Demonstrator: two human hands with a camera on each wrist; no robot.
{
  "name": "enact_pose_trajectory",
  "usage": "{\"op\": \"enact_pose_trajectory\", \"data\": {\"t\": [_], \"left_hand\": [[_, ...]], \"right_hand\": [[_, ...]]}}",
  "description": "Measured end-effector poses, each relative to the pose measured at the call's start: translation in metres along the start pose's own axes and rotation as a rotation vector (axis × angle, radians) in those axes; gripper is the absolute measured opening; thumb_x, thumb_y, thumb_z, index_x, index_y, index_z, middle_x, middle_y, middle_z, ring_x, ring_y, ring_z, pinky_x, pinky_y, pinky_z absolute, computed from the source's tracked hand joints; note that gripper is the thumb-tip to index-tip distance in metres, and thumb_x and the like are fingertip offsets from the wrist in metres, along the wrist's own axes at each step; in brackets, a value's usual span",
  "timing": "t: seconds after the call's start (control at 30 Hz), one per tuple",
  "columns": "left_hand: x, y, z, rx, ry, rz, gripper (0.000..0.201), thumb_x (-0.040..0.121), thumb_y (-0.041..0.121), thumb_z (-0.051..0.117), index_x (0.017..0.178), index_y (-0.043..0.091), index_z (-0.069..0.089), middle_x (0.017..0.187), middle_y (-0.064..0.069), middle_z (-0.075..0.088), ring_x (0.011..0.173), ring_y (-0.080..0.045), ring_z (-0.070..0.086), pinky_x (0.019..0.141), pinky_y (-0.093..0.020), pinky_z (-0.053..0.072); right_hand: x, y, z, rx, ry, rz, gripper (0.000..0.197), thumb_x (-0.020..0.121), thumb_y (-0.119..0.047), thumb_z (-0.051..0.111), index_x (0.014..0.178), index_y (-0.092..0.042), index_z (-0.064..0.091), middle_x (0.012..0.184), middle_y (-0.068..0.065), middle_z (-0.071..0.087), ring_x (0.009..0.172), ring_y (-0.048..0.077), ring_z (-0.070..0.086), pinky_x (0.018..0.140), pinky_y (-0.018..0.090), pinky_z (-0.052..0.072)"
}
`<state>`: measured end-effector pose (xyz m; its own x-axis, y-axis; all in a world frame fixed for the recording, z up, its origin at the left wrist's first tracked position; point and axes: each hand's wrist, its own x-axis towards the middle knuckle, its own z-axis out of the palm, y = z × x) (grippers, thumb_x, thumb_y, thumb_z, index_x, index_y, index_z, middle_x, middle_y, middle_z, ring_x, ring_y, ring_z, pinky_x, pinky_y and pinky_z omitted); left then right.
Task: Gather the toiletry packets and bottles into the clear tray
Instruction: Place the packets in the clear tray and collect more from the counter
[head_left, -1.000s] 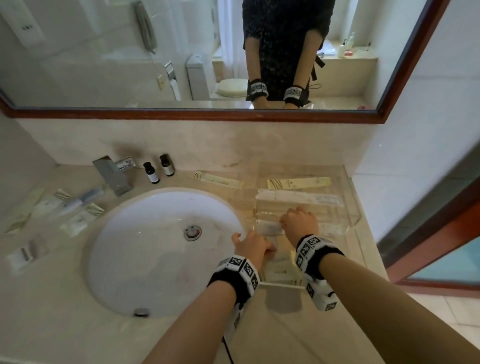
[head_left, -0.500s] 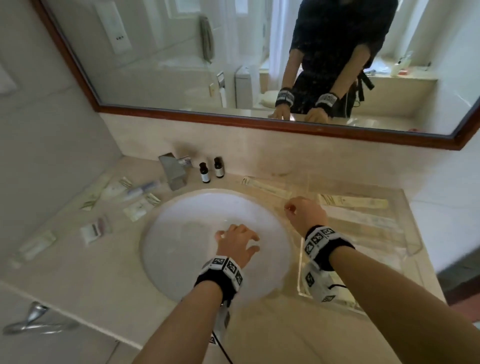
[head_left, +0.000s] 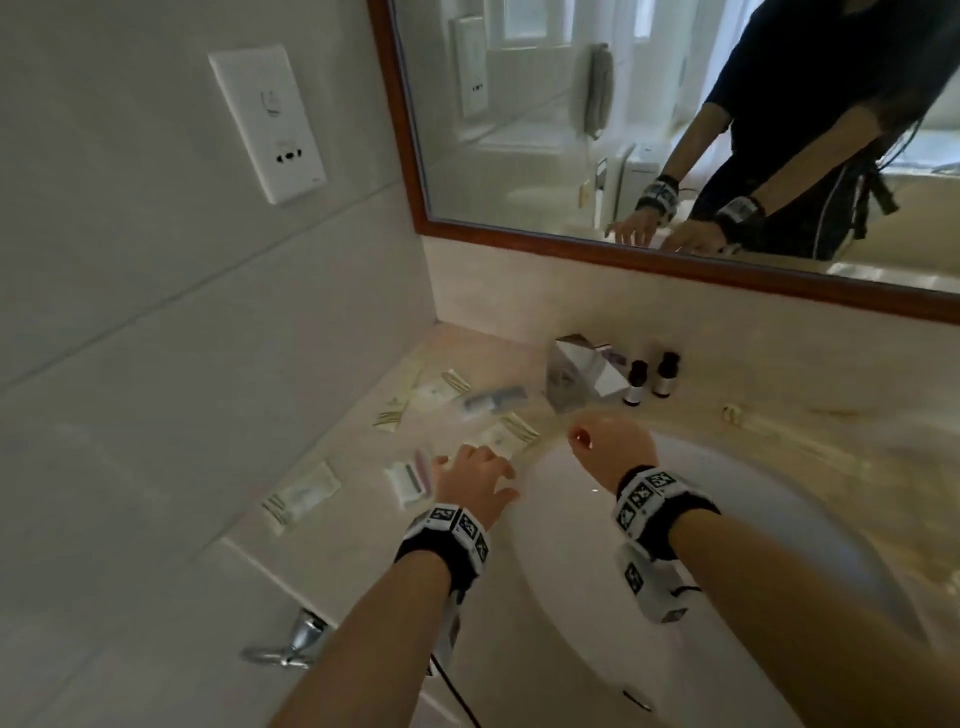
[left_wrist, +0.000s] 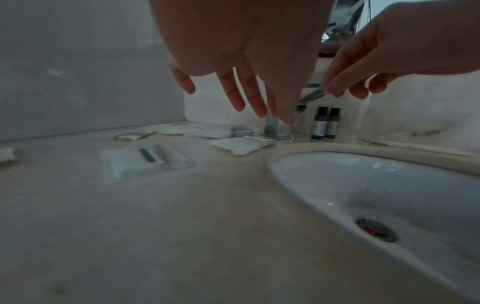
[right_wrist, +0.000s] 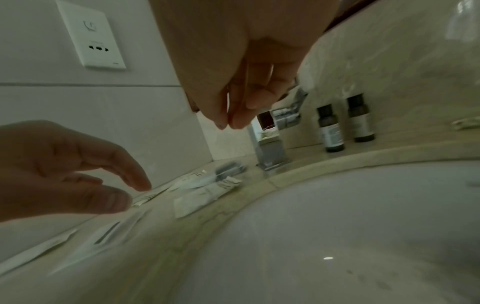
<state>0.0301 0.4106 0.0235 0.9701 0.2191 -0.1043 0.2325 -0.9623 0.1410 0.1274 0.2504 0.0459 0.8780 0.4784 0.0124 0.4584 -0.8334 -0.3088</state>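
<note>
Plainly, hands: left hand (head_left: 475, 480) hovers over the counter (head_left: 332, 540) left of the sink (head_left: 727, 571), fingers spread and straight, holding nothing; right hand (head_left: 613, 447) hangs above the basin's back-left rim, fingertips (right_wrist: 233, 121) drawn together, with nothing visible between them.
Packets: several flat toiletry packets lie scattered on the counter left of the basin, none touched by either hand.
Nearest packet: clear razor packet (head_left: 408, 475) lies flat just beside the left hand's fingers, long axis running toward the basin rim.
Rim packet: white sachet (head_left: 506, 434) lies flat between the two hands at the basin's edge, long axis pointing toward the faucet (head_left: 576, 376).
Far packets: more lie near the wall, blurred; one long packet (head_left: 301, 496) sits apart, closest to the counter's front edge.
Bottles: two dark bottles (head_left: 652, 382) stand upright side by side, just right of the faucet, against the backsplash.
Sink contents: basin shows only its drain (left_wrist: 376, 229).
Clear tray: cannot be made out in these views.
</note>
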Motion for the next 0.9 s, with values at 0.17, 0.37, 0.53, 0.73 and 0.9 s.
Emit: {"op": "enact_pose_trajectory", "data": {"t": [0.17,0.37,0.53,0.73,0.9], "left_hand": [[0.024,-0.070,-0.001,-0.010,-0.068,-0.080,0.030,0.091,0.039,0.051,0.120,0.032,0.054,0.135,0.006,0.048,0.130,-0.016,0.036,0.110,-0.051,0.019],[0.045,-0.118,0.007,-0.102,-0.208,-0.191,0.046,0.093,0.016,0.046,0.137,0.030,0.038,0.147,0.002,0.035,0.138,-0.021,0.028,0.112,-0.059,0.014],[0.056,-0.130,0.012,-0.096,-0.288,-0.196,0.050,0.092,0.033,0.052,0.138,0.031,0.034,0.144,-0.006,0.032,0.133,-0.029,0.028,0.106,-0.054,0.029],[0.065,-0.135,0.009,-0.282,-0.377,-0.273,0.058,0.080,0.039,0.068,0.125,0.017,0.039,0.123,-0.011,0.054,0.108,-0.031,0.057,0.096,-0.043,0.047],[0.065,-0.136,0.012,-0.435,-0.317,-0.394,0.047,0.078,0.038,0.072,0.111,0.008,0.056,0.116,-0.011,0.062,0.098,-0.026,0.060,0.078,-0.029,0.047]], "right_hand": [[0.035,-0.050,0.030,-0.012,-0.083,0.054,0.024,0.093,-0.020,0.046,0.106,-0.018,0.066,0.112,0.009,0.066,0.101,0.030,0.061,0.083,0.036,0.051],[0.073,-0.070,0.068,-0.064,-0.288,0.019,0.037,0.092,-0.011,0.047,0.129,-0.017,0.051,0.136,0.009,0.049,0.126,0.028,0.044,0.104,0.039,0.041],[0.088,-0.077,0.082,-0.048,-0.343,0.193,0.049,0.094,-0.023,0.047,0.140,-0.015,0.032,0.143,0.013,0.036,0.130,0.033,0.036,0.107,0.044,0.037],[0.101,-0.077,0.084,0.072,-0.335,0.339,0.073,0.083,-0.034,0.067,0.140,-0.012,0.028,0.140,0.013,0.039,0.132,0.033,0.036,0.108,0.044,0.036],[0.096,-0.077,0.084,0.249,-0.303,0.284,0.066,0.084,-0.022,0.068,0.139,-0.014,0.033,0.137,0.016,0.047,0.126,0.032,0.046,0.104,0.039,0.042]]}}
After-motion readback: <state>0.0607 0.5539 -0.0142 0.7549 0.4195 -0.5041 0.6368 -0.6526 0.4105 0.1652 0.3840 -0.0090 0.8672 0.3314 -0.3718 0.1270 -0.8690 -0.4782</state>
